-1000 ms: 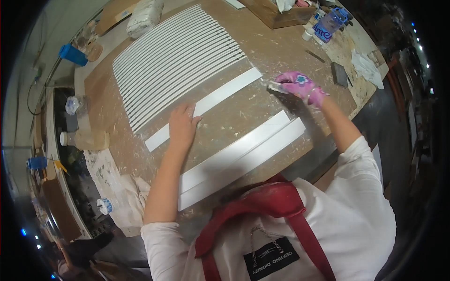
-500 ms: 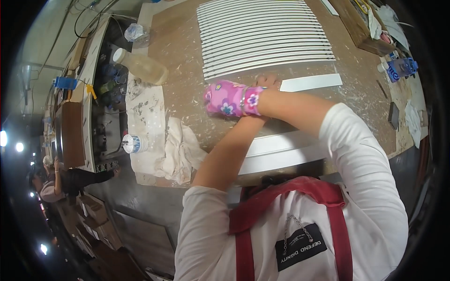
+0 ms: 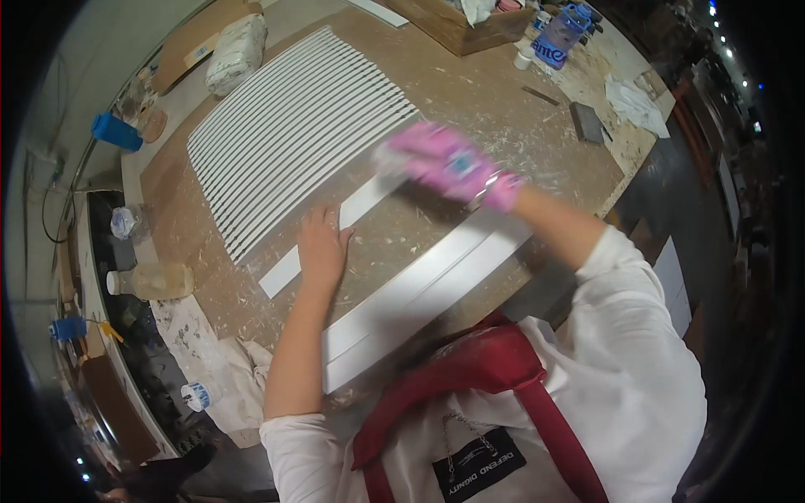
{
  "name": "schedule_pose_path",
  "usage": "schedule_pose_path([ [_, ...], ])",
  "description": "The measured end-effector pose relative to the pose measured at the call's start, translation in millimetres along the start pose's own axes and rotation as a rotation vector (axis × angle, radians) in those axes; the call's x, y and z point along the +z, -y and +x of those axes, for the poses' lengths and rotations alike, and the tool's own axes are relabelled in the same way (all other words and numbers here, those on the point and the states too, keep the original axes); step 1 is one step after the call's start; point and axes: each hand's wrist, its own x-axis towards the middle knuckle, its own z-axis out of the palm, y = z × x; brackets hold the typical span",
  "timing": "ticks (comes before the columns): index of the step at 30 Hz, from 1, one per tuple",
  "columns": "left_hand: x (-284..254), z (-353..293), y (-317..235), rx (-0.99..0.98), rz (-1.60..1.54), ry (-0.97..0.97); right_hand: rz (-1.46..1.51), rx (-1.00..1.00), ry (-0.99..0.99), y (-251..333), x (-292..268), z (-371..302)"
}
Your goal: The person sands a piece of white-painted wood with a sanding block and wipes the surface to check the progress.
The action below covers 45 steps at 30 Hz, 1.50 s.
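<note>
A narrow white slat (image 3: 366, 201) lies across the brown work table. My bare left hand (image 3: 321, 250) rests flat over its left part, fingers and thumb apart. At its right end is my right hand (image 3: 444, 163), in a pink flowered glove with a band at the wrist. Motion smears the gloved fingers, so whether they hold anything is unclear. Just beyond the slat, many thin white strips (image 3: 302, 138) lie side by side in rows. Two wider white boards (image 3: 419, 289) lie along the near edge, close to my body.
Along the left stand a bottle of cloudy liquid (image 3: 159, 281), a white tub (image 3: 195, 396) and a crumpled cloth (image 3: 243, 369). A wrapped white bundle (image 3: 236, 54) sits at the back. Far right hold a wooden box (image 3: 457, 29), a blue bottle (image 3: 563, 35) and a dark block (image 3: 585, 122).
My arms have uncrossed. The gloved right hand has swept from the left to the slat's right end, while the bare left hand is now on its left part. The view has turned.
</note>
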Motion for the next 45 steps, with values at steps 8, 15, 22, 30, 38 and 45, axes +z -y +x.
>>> schedule_pose_path([
  [8, -60.0, -41.6, -36.9, -0.045, -0.257, 0.127, 0.557, 0.917, -0.454, -44.6, -74.1, -132.0],
  [15, -69.7, -84.7, -75.7, 0.005, -0.286, 0.294, 0.589, 0.888, -0.371, -34.0, -71.7, -153.2],
  [22, -66.5, -42.0, -42.8, -0.042, -0.274, 0.275, 0.687, 0.911, -0.357, -51.2, -55.3, -153.1],
  [30, -27.0, -0.3, -13.0, -0.063, 0.279, 0.089, 0.823, 1.069, -0.350, -60.1, -42.7, -115.1],
  [38, -11.2, 2.6, 18.4, 0.006, 0.145, -0.009, 0.297, 0.764, -0.060, -128.5, -9.0, -65.5],
  [45, -8.2, 10.9, 24.9, -0.049, 0.063, -0.031, 0.044, 0.673, 0.067, -107.1, 9.2, -32.7],
])
